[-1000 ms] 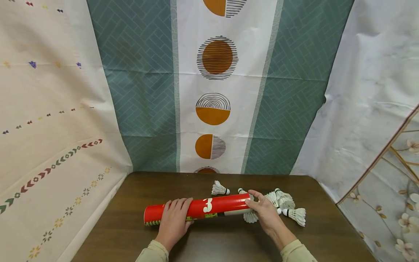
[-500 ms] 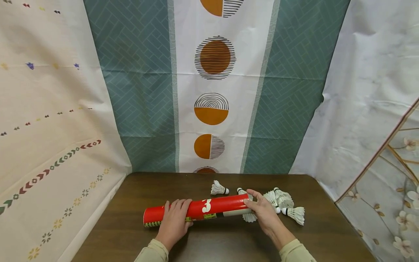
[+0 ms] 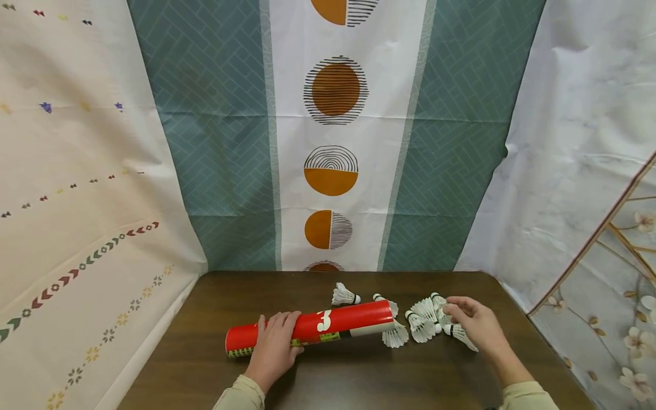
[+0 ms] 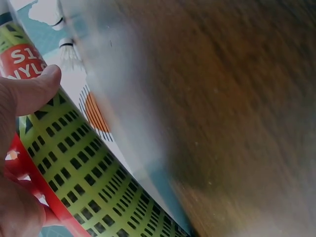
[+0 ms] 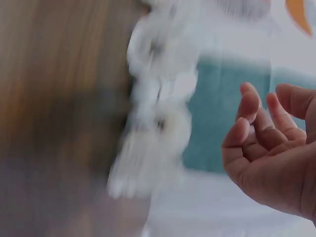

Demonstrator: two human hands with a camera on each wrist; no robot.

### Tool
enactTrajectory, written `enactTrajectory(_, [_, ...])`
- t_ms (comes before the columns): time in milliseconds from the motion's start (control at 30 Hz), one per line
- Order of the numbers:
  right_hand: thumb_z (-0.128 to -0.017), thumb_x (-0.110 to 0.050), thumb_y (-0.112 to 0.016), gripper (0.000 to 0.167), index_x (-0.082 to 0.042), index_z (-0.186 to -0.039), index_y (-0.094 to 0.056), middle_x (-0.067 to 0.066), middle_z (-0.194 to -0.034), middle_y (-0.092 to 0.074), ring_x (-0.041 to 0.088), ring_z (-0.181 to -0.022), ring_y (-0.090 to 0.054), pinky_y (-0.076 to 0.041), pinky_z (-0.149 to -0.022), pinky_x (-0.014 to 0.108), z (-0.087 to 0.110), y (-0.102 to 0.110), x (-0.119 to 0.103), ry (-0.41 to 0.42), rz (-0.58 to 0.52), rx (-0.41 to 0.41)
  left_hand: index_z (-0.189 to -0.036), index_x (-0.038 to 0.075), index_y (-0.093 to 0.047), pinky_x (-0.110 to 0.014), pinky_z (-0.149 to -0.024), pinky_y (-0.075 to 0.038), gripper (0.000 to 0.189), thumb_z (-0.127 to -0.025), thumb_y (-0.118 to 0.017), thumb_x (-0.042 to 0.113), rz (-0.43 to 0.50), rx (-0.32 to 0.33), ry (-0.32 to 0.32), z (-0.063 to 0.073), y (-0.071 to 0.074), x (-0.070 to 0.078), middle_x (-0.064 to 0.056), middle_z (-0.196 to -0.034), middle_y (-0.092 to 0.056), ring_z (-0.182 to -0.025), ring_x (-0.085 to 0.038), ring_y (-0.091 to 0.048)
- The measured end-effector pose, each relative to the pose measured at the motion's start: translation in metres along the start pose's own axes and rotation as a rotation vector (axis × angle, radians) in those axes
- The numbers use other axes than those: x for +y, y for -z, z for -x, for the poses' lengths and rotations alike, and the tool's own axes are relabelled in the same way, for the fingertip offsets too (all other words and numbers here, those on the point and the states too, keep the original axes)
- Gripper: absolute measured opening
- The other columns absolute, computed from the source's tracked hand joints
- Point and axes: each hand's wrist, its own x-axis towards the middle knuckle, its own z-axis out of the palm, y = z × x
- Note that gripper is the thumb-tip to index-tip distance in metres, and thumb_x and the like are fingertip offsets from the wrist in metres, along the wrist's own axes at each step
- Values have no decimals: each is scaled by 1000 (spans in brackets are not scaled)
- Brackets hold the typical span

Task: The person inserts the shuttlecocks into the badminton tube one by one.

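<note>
My left hand (image 3: 274, 344) grips a red cardboard shuttlecock tube (image 3: 359, 318) lying slantwise over the table. In the left wrist view the thumb crosses the green, dark-checked side of the tube (image 4: 94, 168). The tube's right end reaches above a white shuttlecock (image 3: 396, 335), and another one shows partly behind that end. To the right, my right hand (image 3: 479, 324) hovers beside a cluster of shuttlecocks (image 3: 421, 327). Its fingers are loosely bent and hold nothing in the right wrist view, where the shuttlecocks (image 5: 153, 98) look blurred. One shuttlecock (image 3: 463, 337) lies partly behind this hand.
A single shuttlecock (image 3: 343, 294) lies behind the tube, towards the back of the dark wooden table (image 3: 246, 290). Patterned cloth hangings (image 3: 230, 171) surround the table at the back and sides.
My right hand has left the tube's right end and moved right to the shuttlecock cluster. More shuttlecocks now show where it was. The left hand stays on the tube.
</note>
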Motion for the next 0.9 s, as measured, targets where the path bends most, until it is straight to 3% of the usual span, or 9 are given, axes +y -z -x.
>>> enactTrajectory(167, [-109, -37, -61, 44, -1, -133, -69, 18, -110, -80, 18, -89, -74, -55, -71, 31, -1, 37, 38, 29, 258, 86, -140, 12, -62, -83, -115, -33, 82, -70, -102, 26, -4, 10, 1, 1, 1, 0, -13, -133, -70, -128, -40, -62])
enactTrajectory(333, [-107, -46, -63, 52, -1, -132, -70, 25, -112, -78, 32, -93, -75, -56, -69, 38, -6, 40, 58, 17, 356, 55, -139, 11, -62, -83, -114, -34, 82, -69, -102, 24, -12, 29, -11, 2, 4, -2, -13, -132, -70, -127, -41, -63])
enactTrajectory(533, [-104, -32, -69, 43, -1, -133, -71, 30, -119, -76, 37, -100, -75, -57, -72, 38, -12, 25, 64, 36, 326, 24, -139, 10, -62, -83, -114, -34, 81, -70, -102, 24, -3, 26, -18, 4, 5, -2, -13, -132, -70, -128, -41, -63])
enactTrajectory(733, [-102, -20, -70, 44, 2, -140, -65, 25, -115, -78, 23, -93, -72, -52, -70, 31, -11, 24, 62, 2, 260, 22, -140, 13, -62, -82, -115, -34, 81, -71, -102, 24, 13, 10, -15, 3, 2, -3, -12, -133, -70, -129, -39, -63])
enactTrajectory(900, [-103, -28, -72, 56, 1, -149, -57, 18, -113, -81, 7, -86, -70, -54, -69, 25, -11, 32, 51, -72, 115, 22, -140, 12, -62, -81, -115, -36, 81, -70, -102, 25, 15, 20, -1, 3, 5, -2, -12, -133, -70, -128, -39, -63])
